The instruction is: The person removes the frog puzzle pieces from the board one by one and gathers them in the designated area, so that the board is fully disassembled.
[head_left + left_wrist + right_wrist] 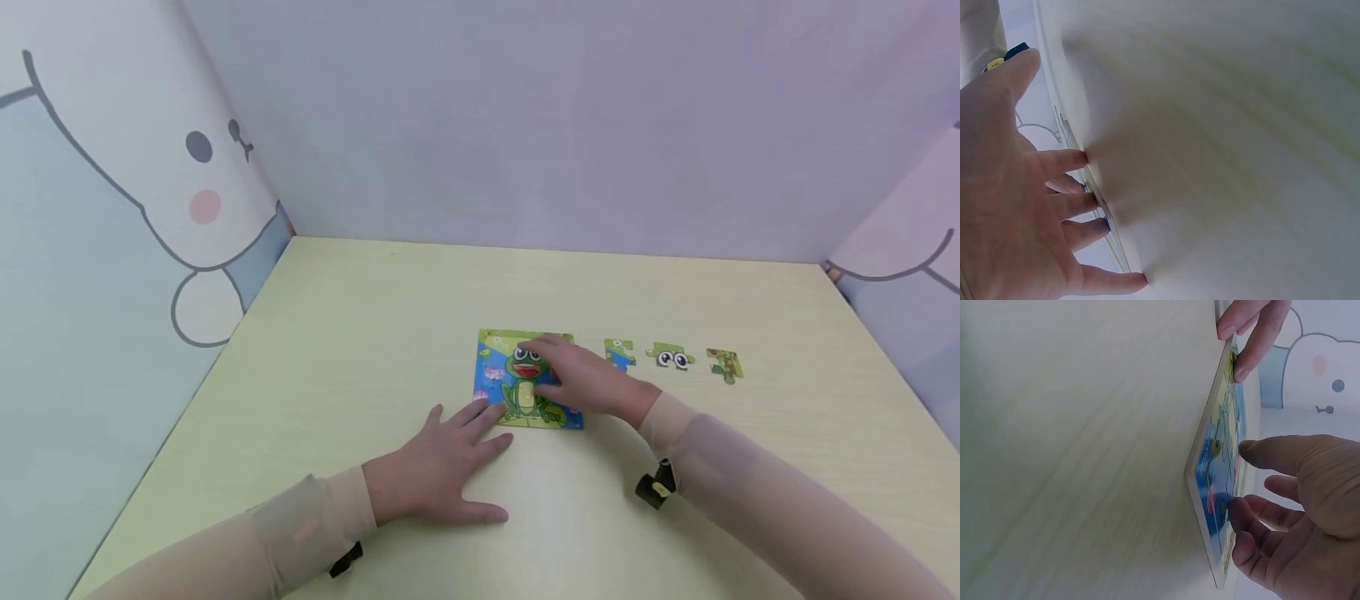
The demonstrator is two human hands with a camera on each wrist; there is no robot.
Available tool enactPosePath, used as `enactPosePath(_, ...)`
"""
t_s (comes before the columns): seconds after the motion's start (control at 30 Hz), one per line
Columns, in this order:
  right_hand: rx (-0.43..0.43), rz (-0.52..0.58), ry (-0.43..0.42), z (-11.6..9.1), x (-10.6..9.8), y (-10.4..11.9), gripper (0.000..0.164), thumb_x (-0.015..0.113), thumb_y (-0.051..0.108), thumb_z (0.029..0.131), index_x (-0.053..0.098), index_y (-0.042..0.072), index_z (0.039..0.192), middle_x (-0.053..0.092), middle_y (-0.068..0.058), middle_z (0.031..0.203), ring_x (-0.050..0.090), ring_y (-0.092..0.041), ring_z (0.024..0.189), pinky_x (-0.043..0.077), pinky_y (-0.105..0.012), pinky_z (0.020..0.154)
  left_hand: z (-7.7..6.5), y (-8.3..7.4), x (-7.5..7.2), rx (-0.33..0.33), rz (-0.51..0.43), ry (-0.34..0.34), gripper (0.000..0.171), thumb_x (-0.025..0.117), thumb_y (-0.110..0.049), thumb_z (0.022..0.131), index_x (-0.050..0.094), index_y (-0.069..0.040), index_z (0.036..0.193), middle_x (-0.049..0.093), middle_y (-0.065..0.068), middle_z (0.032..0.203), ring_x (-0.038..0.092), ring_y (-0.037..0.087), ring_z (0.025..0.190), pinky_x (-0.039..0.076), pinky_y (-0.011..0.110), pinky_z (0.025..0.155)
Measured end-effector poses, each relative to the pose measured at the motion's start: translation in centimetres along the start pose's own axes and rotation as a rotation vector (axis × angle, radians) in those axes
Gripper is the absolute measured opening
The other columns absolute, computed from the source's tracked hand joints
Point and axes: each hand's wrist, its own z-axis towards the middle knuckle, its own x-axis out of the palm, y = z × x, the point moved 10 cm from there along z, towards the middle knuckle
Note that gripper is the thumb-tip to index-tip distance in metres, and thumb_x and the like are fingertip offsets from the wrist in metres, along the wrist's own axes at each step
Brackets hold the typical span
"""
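Note:
A frog puzzle (491,354) in a thin board lies flat on the table, its frog in green against blue. My right hand (588,379) reaches over its right side, thumb and fingertips touching the picture. In the right wrist view, the right hand's thumb (1272,453) stands apart from its bent fingers, and no loose piece shows between them. My left hand (442,467) is spread out with straight fingers at the board's lower left corner. The left wrist view has some left fingertips (1094,200) against the board's edge (1116,244). Part of the puzzle's right side is hidden under my right hand.
Right of the board lie three loose puzzle pieces: a blue and green piece (619,353), a piece with two eyes (670,357) and a brown and green piece (725,364). The pale wooden table (360,325) meets a plain back wall (510,133) and cartoon-printed side walls.

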Motion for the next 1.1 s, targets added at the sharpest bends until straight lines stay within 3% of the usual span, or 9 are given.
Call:
enactPosePath(0.2,0.001,-0.006,0.029,0.6,0.1,0.4,0.060,0.074,0.019,0.098,0.052,0.007,0.152,0.055,-0.017,0.148,0.063,-0.033,0.127,0.052,-0.051,0.107,0.1,-0.1,0.0,0.008,0.008,-0.001,0.086,0.055,-0.078,0.092,0.048,-0.023,0.158,0.029,0.007,0.173,0.024,0.034,0.161,0.037,0.077,0.109)
enactPosePath(0.57,0.046,-0.015,0.169,2.2,0.6,-0.1,0.063,0.075,0.023,0.098,0.051,0.012,0.154,0.049,-0.017,0.150,0.060,-0.032,0.129,0.052,-0.051,0.107,0.0,-0.1,0.0,-0.004,-0.017,0.010,0.087,0.057,-0.078,0.091,0.047,-0.023,0.159,0.028,0.007,0.174,0.023,0.034,0.162,0.036,0.077,0.110)
enactPosePath(0.8,0.059,-0.001,0.179,2.3,0.4,0.0,0.062,0.076,0.023,0.097,0.052,0.011,0.153,0.048,-0.015,0.148,0.060,-0.032,0.130,0.051,-0.051,0.108,0.0,0.0,0.0,-0.010,-0.025,0.018,0.087,0.057,-0.078,0.092,0.047,-0.023,0.159,0.027,0.007,0.174,0.022,0.034,0.162,0.035,0.077,0.111)
enactPosePath(1.1,0.084,0.067,0.164,2.0,0.4,-0.1,0.043,0.075,0.018,0.097,0.062,0.013,0.138,0.047,-0.013,0.142,0.059,-0.030,0.124,0.051,-0.049,0.107,0.1,0.0,0.1,-0.008,-0.035,0.029,0.088,0.057,-0.079,0.091,0.047,-0.023,0.159,0.025,0.007,0.175,0.021,0.035,0.162,0.034,0.078,0.111)
